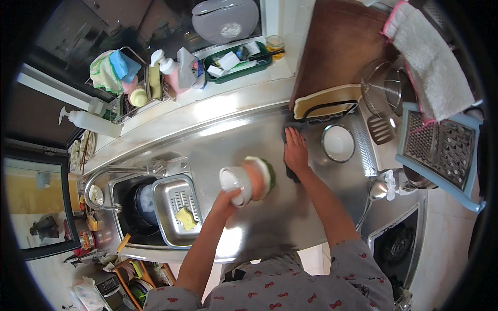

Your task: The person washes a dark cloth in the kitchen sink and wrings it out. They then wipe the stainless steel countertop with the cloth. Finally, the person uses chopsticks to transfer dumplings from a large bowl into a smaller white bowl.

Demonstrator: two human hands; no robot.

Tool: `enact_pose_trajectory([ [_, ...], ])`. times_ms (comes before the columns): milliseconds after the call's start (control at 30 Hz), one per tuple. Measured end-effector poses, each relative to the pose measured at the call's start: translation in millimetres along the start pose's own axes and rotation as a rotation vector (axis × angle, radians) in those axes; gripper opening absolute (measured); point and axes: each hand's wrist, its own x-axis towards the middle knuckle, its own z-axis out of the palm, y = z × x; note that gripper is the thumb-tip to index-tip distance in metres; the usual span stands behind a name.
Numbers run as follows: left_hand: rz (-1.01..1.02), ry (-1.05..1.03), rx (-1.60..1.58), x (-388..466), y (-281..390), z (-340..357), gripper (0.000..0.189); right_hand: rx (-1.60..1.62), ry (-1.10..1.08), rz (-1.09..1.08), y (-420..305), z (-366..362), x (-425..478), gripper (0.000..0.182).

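My left hand (225, 204) grips a white cup or small bowl (240, 186), tilted on its side above the steel countertop (218, 147). Against it sit an orange ribbed bowl (256, 179) and a green one (271, 175) with a pale inside; motion blurs them, so I cannot tell exactly how they nest. Flat on the counter, my right hand (296, 153) presses a dark grey cloth (291, 174), partly hidden beneath the palm and fingers. Right of that hand stands a white bowl with a dark rim (338, 143).
A steel colander basket (195, 225) holding a yellow sponge (186, 219) covers part of the black sink (124, 217), beside the faucet (93, 177). Behind the cloth stands a black rack (330, 105). A blue-framed grater (439, 151) and a gas stove (397, 241) are at right.
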Motion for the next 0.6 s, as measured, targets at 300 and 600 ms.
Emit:
enact_pose_trajectory([
  [300,0.075,0.106,-0.634,-115.0,34.1,-101.2,0.05,-0.105,0.065,0.087,-60.0,54.3,69.2,0.048],
  [600,0.303,-0.2,-0.844,-124.9,72.7,-110.3,0.054,0.092,-0.252,-0.714,-151.3,88.0,30.2,0.051],
])
